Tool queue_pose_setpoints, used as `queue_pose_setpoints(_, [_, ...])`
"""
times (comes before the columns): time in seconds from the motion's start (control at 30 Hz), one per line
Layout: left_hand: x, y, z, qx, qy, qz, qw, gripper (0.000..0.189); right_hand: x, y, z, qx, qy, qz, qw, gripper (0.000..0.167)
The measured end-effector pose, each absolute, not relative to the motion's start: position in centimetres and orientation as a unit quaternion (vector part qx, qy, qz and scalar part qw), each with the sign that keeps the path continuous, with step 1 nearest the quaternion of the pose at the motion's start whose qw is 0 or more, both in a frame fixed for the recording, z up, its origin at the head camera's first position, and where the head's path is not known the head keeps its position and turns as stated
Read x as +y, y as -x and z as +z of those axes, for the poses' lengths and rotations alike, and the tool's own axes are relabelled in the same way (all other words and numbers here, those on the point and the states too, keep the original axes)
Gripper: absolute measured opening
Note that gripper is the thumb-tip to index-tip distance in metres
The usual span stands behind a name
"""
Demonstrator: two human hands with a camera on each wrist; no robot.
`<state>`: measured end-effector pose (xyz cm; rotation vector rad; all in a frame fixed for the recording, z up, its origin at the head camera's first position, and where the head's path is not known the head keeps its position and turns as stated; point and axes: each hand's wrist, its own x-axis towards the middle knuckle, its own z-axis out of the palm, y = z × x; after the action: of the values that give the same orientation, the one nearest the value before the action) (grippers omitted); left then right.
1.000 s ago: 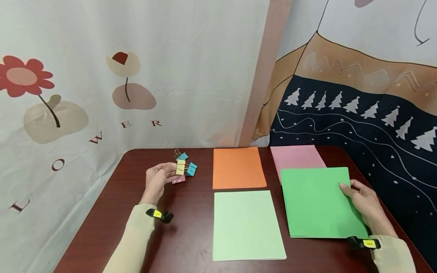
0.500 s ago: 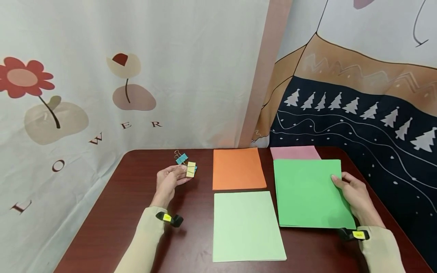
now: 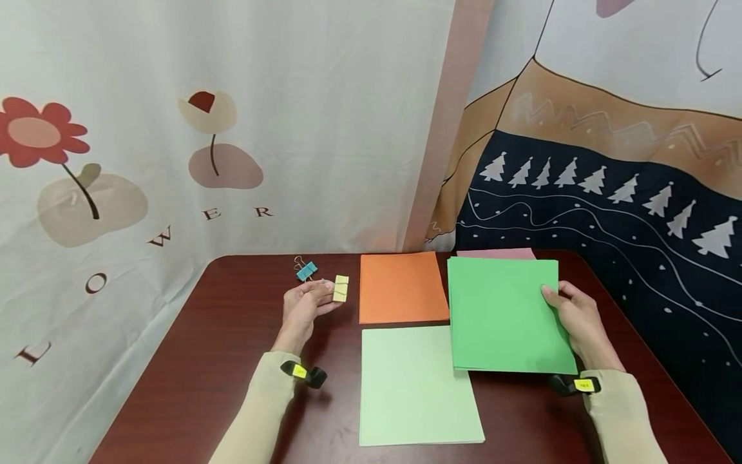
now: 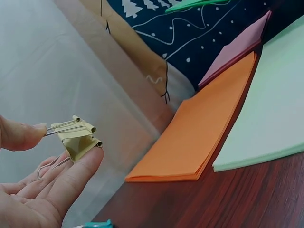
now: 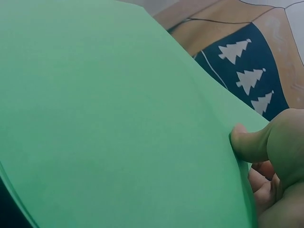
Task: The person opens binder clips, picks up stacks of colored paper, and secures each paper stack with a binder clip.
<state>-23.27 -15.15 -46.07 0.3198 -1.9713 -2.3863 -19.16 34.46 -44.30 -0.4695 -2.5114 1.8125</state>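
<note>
My left hand (image 3: 303,310) pinches a yellow binder clip (image 4: 78,137) between thumb and fingers, by its wire handles, above the table. In the left wrist view the thumb presses one handle while a fingertip lies under the clip's body. On the right, my right hand (image 3: 581,322) grips a stack of bright green paper sheets (image 3: 510,316) by its right edge, thumb on top and fingers behind. The raised stack overlaps the pink paper (image 3: 498,254) and a corner of the pale green paper (image 3: 417,393) in the head view.
A stack of orange paper (image 3: 402,288) lies at the back middle of the dark red table (image 3: 232,361). Just beyond my left hand is a blue binder clip (image 3: 306,271). A printed curtain (image 3: 319,129) hangs behind the table.
Both hands have moved inward: the left carries the yellow binder clip to the right, and the right brings the green sheets leftward and farther back, covering more of the pink paper.
</note>
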Motion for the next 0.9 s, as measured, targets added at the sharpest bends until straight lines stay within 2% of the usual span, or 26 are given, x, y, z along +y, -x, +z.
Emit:
queue_pose_setpoints(0.5, [-12.7,23.2,-46.1,-0.600,-0.097,-0.794,0.009,0.024,31.1,20.7,-44.1,-0.776,0.170,0.608,0.014,0.034])
queue_pose_setpoints(0.9, [-10.8,22.9,-46.4,-0.575,-0.089,-0.813,0.008,0.023,28.4,21.8,-44.1,-0.749,0.166,0.640,0.029,0.024])
